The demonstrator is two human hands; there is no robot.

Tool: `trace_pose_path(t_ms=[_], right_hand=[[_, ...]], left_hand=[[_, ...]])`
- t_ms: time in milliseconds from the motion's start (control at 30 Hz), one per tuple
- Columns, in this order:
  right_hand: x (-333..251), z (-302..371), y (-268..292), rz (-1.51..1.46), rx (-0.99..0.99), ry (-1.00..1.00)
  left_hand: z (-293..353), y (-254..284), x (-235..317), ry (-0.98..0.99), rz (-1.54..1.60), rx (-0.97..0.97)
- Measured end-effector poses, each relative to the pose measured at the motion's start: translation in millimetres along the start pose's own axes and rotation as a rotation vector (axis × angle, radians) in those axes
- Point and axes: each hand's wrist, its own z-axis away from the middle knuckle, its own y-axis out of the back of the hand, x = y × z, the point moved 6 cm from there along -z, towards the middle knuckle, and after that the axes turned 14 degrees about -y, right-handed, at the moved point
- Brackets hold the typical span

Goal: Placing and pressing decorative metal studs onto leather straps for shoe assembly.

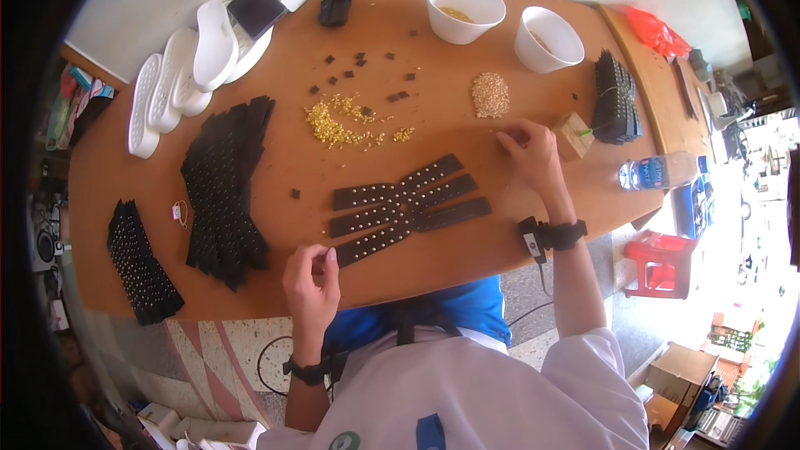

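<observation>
A black strap piece with several studded arms (404, 207) lies crossed on the table in front of me. At its lower left end is my left hand (311, 287), thumb and forefinger closed at the strap's corner. My right hand (533, 150) hovers off the strap's far right side, fingers curled in and thumb tip close to the forefinger; anything between them is too small to make out. Just right of that hand stands a wooden block (573, 136) with a green-tipped tool. Beyond the hand is a heap of small copper-coloured pieces (491, 95); gold studs (337, 122) lie scattered left of it.
Stacks of black straps (221, 192) and studded straps (142, 262) fill the left; another bundle (617, 100) is at right. White soles (167, 83), a dark phone (336, 5), two white bowls (465, 8) (547, 40) line the back. A water bottle (662, 171) lies at the right edge.
</observation>
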Motion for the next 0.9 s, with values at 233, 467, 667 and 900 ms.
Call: trace_pose_path(t_ms=[233,467,667,900], right_hand=[[0.5,-6.6,-0.3,0.03,-0.051,-0.053],[-46.2,64.3,-22.2,-0.166,-0.14,-0.006],[-86.4,113.9,-61.7,-0.139,-0.243,0.234],[-86.6,117.9,-73.9,-0.061,-0.249,0.251]], left_hand=[[-0.6,0.3,0.7,-0.001,0.006,-0.004],[-0.8,0.1,0.7,-0.028,-0.006,0.002],[-1.1,-0.5,0.5,-0.006,0.014,0.001],[-1.2,0.7,1.2,-0.024,0.003,-0.001]])
